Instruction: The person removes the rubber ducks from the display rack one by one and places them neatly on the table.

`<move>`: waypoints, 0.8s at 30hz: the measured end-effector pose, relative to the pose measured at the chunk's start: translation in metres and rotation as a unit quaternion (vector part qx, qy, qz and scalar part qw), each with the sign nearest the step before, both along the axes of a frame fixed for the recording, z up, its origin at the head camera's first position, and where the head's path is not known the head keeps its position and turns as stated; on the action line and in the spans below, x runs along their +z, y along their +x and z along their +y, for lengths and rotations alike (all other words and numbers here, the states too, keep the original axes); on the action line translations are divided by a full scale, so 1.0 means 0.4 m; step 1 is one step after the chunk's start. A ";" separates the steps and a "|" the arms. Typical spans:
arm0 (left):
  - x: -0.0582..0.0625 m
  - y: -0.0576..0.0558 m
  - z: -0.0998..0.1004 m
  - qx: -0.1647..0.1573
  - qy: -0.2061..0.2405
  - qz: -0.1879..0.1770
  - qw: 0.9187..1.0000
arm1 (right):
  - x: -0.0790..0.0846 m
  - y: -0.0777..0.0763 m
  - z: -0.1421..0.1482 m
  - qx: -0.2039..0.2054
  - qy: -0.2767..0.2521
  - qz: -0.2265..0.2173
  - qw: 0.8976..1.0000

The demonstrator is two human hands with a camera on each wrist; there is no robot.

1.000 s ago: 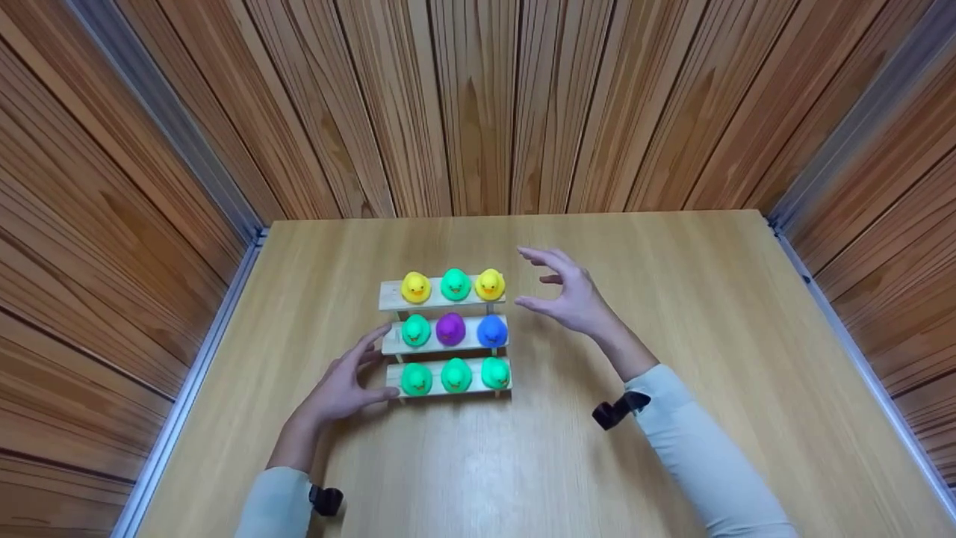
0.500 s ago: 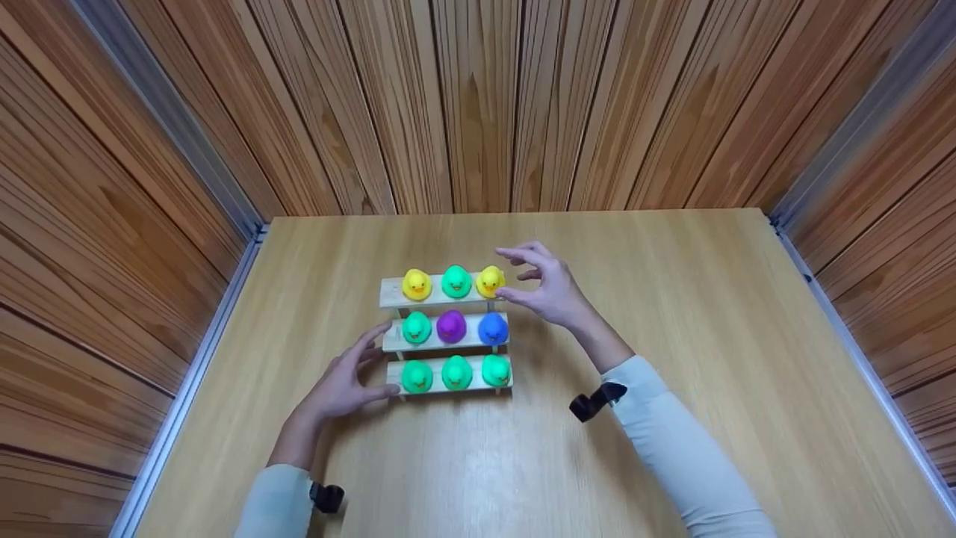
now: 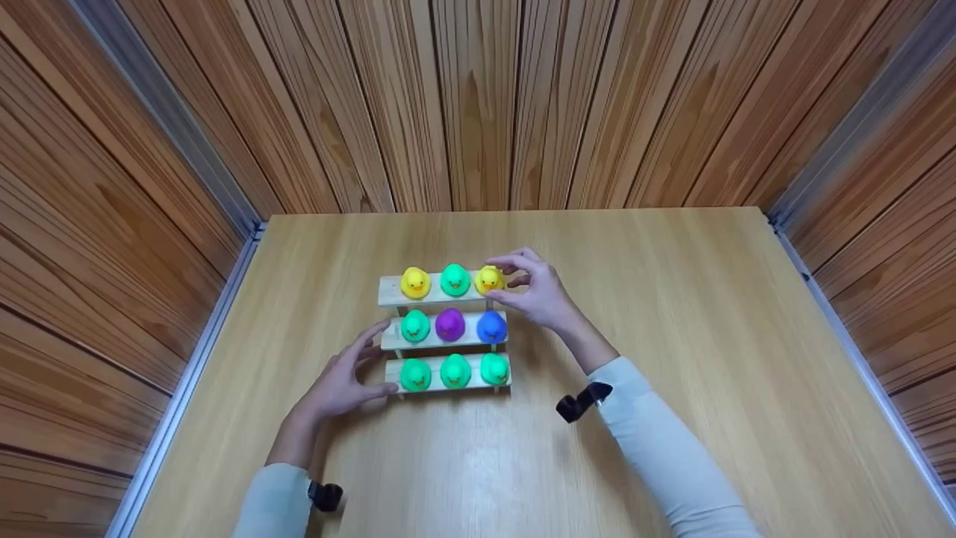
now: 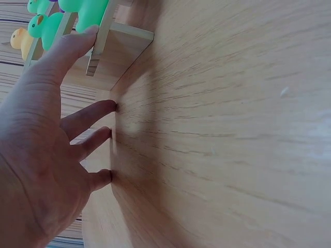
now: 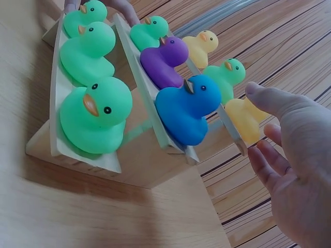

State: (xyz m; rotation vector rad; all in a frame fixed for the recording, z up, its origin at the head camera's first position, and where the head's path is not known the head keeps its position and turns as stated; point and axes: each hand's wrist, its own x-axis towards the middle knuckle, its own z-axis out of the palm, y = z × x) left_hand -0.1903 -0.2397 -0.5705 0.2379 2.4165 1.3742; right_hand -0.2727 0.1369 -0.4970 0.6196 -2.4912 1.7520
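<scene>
A three-tier wooden rack [image 3: 399, 291] holds rubber ducks in rows of three. The yellow rubber duck [image 3: 489, 280] at the top tier's right end sits between the thumb and forefinger of my right hand [image 3: 536, 293], which pinches it. In the right wrist view the thumb hides this duck's head. My left hand [image 3: 342, 382] is spread at the rack's left end, its thumb [image 4: 77, 44] touching the lowest tier and other fingertips near the tabletop. On the middle tier sit a green, a purple duck [image 3: 450, 325] and a blue duck [image 3: 491, 326]. Green ducks [image 3: 455, 371] fill the lowest tier.
Another yellow duck [image 3: 415, 283] and a green duck [image 3: 455, 280] share the top tier. The rack stands on a wooden table [image 3: 672, 299] enclosed by wood-panelled walls [image 3: 478, 112] with metal corner posts.
My right hand has moved left from beside the rack to the top-right yellow duck, and its thumb and forefinger have closed in around it. The left hand has stayed still.
</scene>
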 end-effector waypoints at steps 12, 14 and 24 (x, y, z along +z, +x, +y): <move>-0.005 -0.001 -0.001 -0.005 -0.001 0.012 1.000 | 0.006 0.004 -0.010 -0.007 0.003 -0.013 1.000; -0.004 -0.001 -0.001 -0.004 -0.002 0.012 1.000 | 0.007 0.004 -0.010 -0.005 0.003 -0.017 1.000; 0.000 0.001 0.001 -0.008 -0.001 0.015 1.000 | 0.007 0.004 -0.014 -0.010 0.003 -0.016 1.000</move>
